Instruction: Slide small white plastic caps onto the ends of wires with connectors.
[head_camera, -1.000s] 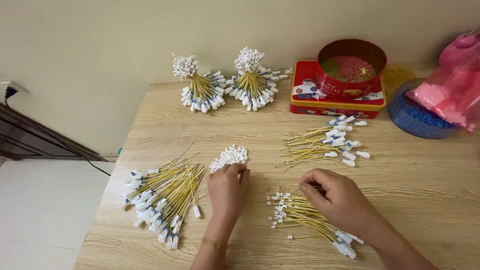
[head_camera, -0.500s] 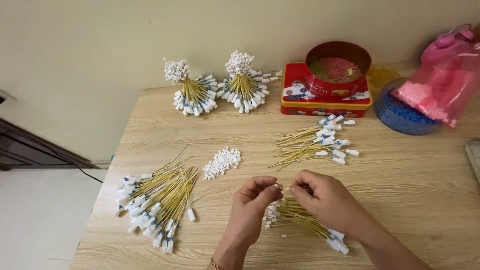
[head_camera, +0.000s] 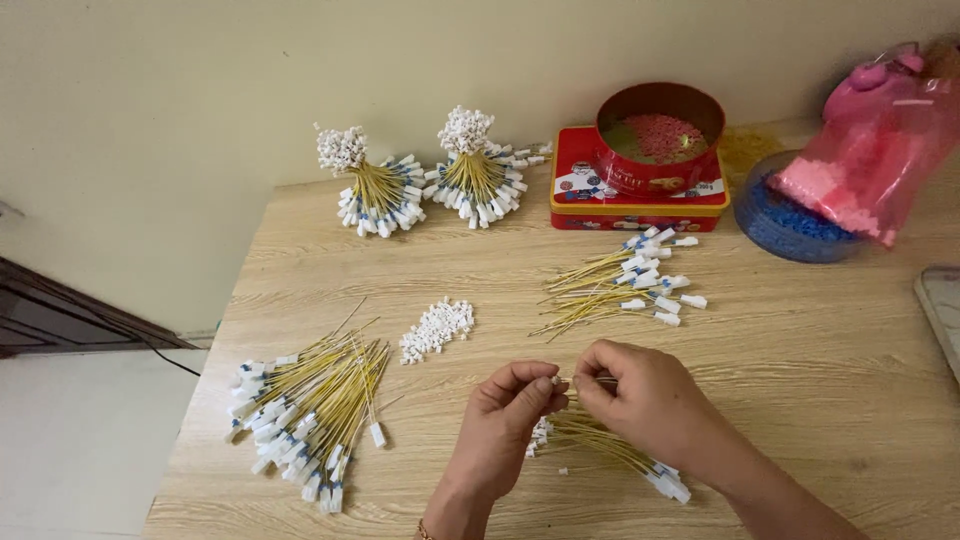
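Fingertips of both my hands meet above the near table edge: left hand (head_camera: 505, 415) and right hand (head_camera: 645, 400) are each pinched shut on a thin yellow wire (head_camera: 575, 383) between them. Below them lies a wire bundle (head_camera: 610, 455); a pile of white caps (head_camera: 437, 328) sits up-left, near a bigger bundle (head_camera: 310, 410).

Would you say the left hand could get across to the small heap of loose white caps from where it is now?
Probably yes. The left hand is pinching at the wires with the right hand, and the heap of white caps lies just up and to its left on bare table, with nothing between them.
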